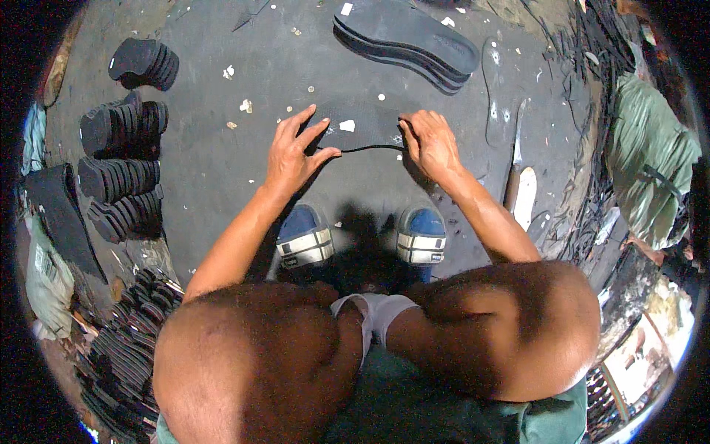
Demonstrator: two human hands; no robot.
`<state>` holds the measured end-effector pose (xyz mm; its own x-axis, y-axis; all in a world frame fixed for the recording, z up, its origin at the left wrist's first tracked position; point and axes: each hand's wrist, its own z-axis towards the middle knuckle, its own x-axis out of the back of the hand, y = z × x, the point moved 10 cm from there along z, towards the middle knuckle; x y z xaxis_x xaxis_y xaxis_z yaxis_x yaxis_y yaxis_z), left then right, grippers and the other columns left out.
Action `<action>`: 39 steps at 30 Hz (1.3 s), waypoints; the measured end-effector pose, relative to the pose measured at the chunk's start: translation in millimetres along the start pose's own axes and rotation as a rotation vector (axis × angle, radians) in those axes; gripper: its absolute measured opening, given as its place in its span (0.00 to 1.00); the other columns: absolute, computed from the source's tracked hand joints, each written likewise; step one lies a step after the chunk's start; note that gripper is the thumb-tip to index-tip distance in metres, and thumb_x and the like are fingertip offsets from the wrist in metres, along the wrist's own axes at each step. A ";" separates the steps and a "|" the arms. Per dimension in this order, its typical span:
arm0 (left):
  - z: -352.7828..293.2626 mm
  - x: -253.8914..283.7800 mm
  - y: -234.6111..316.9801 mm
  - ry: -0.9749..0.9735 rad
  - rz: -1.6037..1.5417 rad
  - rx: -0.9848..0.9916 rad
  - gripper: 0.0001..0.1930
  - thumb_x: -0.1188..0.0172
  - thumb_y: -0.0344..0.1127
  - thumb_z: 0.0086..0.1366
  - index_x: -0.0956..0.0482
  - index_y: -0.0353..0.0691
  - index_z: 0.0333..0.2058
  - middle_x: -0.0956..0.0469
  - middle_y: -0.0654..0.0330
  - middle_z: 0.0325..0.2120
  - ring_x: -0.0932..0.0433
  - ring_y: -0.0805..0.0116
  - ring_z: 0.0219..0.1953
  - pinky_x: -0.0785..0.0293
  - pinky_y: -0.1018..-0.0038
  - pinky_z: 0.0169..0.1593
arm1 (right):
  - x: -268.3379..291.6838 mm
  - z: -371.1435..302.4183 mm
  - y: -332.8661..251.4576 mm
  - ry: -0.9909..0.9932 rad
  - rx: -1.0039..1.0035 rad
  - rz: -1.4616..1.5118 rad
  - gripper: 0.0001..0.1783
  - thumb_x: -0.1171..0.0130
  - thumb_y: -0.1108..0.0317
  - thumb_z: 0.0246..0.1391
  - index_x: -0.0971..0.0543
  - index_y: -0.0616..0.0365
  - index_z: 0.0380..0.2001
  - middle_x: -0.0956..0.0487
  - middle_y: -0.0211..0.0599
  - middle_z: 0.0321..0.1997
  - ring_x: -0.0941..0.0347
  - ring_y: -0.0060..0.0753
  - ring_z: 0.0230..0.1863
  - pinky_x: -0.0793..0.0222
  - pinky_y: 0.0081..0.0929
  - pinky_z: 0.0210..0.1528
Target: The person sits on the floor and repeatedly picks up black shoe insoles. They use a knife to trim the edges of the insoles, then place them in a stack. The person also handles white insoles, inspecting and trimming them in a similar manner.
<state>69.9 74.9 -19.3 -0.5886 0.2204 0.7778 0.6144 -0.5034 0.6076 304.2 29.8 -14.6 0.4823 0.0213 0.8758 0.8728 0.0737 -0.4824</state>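
A flat black rubber sole piece (360,127) lies on the dark floor in front of my feet. My left hand (294,152) rests on its left end, fingers spread, thumb pinching the near edge. Over at the piece's right end, my right hand (431,144) presses down with fingers curled on the edge. A small white scrap sits on the piece between the hands. My two feet in blue and white sandals (305,238) are just below the hands.
A stack of cut black soles (407,41) lies ahead. Rows of stacked soles (122,159) stand at the left, more piled at lower left (126,348). A knife with a pale handle (520,177) lies at the right, beside black strip offcuts and a green sack (651,163).
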 end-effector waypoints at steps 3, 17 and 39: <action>-3.1 0.8 -4.5 -0.012 -0.018 0.028 0.32 0.18 0.47 0.47 0.14 0.46 0.52 0.24 0.55 0.61 0.24 0.49 0.59 0.26 0.56 0.62 | -1.5 2.6 -6.1 -0.010 0.047 0.041 0.10 0.40 0.65 0.65 0.17 0.58 0.42 0.20 0.47 0.36 0.23 0.55 0.41 0.30 0.46 0.47; -0.2 2.8 -4.8 0.009 -0.021 0.019 0.39 0.19 0.47 0.48 0.20 0.40 0.58 0.23 0.55 0.62 0.24 0.50 0.60 0.24 0.59 0.61 | -44.3 29.4 -100.4 0.016 0.292 0.232 0.09 0.36 0.68 0.62 0.17 0.56 0.45 0.18 0.39 0.37 0.23 0.44 0.38 0.33 0.39 0.42; 1.0 -4.1 -6.3 -0.026 -0.022 0.040 0.41 0.17 0.49 0.45 0.20 0.39 0.57 0.25 0.55 0.64 0.25 0.48 0.62 0.30 0.52 0.66 | -0.2 6.1 -50.0 -0.074 0.285 -0.141 0.33 0.32 0.60 0.58 0.27 0.58 0.64 0.23 0.50 0.64 0.27 0.50 0.63 0.34 0.43 0.63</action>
<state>69.0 78.0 -26.1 -0.5885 0.2534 0.7678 0.6220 -0.4648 0.6301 260.0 32.2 9.5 0.3419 0.0631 0.9376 0.8697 0.3566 -0.3411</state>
